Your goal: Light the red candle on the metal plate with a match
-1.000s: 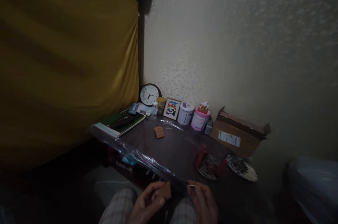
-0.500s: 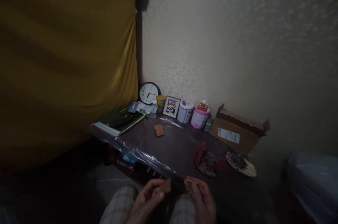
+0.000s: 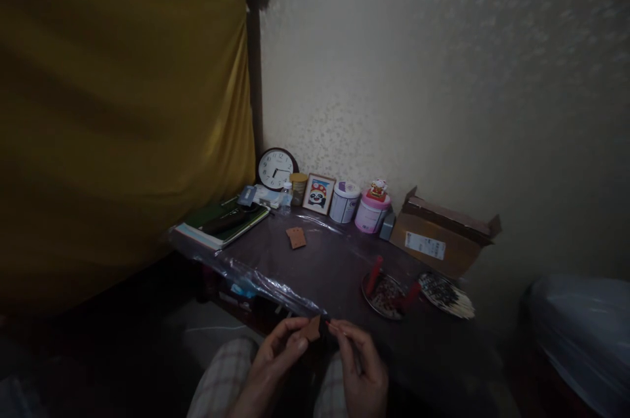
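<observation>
My left hand (image 3: pixel 278 355) pinches a small brown piece of card (image 3: pixel 312 329) between thumb and fingertips. Close to the card's right edge, my right hand (image 3: pixel 358 359) has thumb and fingers closed on a thin matchstick (image 3: pixel 339 327), its tip pointing left toward the card. Whether the tip touches the card I cannot tell. Another brown card (image 3: pixel 296 237), with small holes or dots, lies flat on the dark table (image 3: pixel 335 267). On the right, a plate of matchsticks (image 3: pixel 447 296) shows many dark heads. Beside it, a round dish (image 3: pixel 384 314) holds red candles (image 3: pixel 375 275) and small bits.
Along the wall stand a clock (image 3: pixel 276 168), a lidded jar (image 3: pixel 298 188), a framed panda picture (image 3: pixel 319 195), a white tub (image 3: pixel 344 203), a pink tub (image 3: pixel 371 213) with a figurine, and a cardboard box (image 3: pixel 443 234). Books (image 3: pixel 221 224) lie left. Plastic film covers the table's front edge.
My right hand has moved left and slightly up, bringing the matchstick close to the card. My left hand has risen a little with the card. The view has shifted slightly.
</observation>
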Tool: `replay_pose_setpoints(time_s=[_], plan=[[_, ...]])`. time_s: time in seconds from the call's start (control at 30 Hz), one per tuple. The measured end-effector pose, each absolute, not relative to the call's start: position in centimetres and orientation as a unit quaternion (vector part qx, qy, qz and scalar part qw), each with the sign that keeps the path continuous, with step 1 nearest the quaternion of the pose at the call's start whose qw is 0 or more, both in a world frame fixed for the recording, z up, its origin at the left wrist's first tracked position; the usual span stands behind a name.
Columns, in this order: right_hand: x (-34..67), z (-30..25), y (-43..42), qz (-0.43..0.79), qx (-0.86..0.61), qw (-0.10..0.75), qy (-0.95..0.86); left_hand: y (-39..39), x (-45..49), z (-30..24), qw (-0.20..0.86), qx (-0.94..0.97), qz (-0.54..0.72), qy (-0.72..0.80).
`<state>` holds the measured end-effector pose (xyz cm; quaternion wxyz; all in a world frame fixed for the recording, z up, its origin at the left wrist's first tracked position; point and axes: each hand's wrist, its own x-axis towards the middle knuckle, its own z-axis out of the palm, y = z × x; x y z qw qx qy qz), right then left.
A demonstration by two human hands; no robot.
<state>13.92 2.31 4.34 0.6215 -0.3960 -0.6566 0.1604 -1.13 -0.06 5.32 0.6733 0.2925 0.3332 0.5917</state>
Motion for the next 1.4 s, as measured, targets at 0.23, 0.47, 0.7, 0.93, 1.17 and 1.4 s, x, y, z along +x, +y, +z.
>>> replay_pose_setpoints(time_s=[0.23, 0.47, 0.7, 0.93, 1.17, 1.4], plan=[[13.2, 4.8, 2.2, 0.098, -0.373, 0.615, -0.688, 0.4, -1.1, 3.4, 0.668, 0.302, 0.601, 0.319], [13.3, 4.4, 2.2, 0.091, -0.371, 0.609, -0.696, 1.0, -1.1, 2.4, 0.654, 0.31, 0.616, 0.31], [13.3, 4.6, 2.2, 0.091, -0.367, 0.601, -0.704, 0.8, -1.1, 2.1, 0.649, 0.298, 0.618, 0.329], [13.2, 4.6, 2.2, 0.106, -0.38, 0.603, -0.694, 0.6, -1.0, 3.3, 0.652, 0.288, 0.606, 0.352], [13.6, 4.9, 2.0, 0.11, -0.387, 0.599, -0.692, 0.1, -1.3, 5.5, 0.655, 0.289, 0.608, 0.343], [13.7, 4.2, 2.9, 0.079, -0.376, 0.58, -0.718, 0.3, -1.1, 5.3, 0.662, 0.291, 0.615, 0.313]])
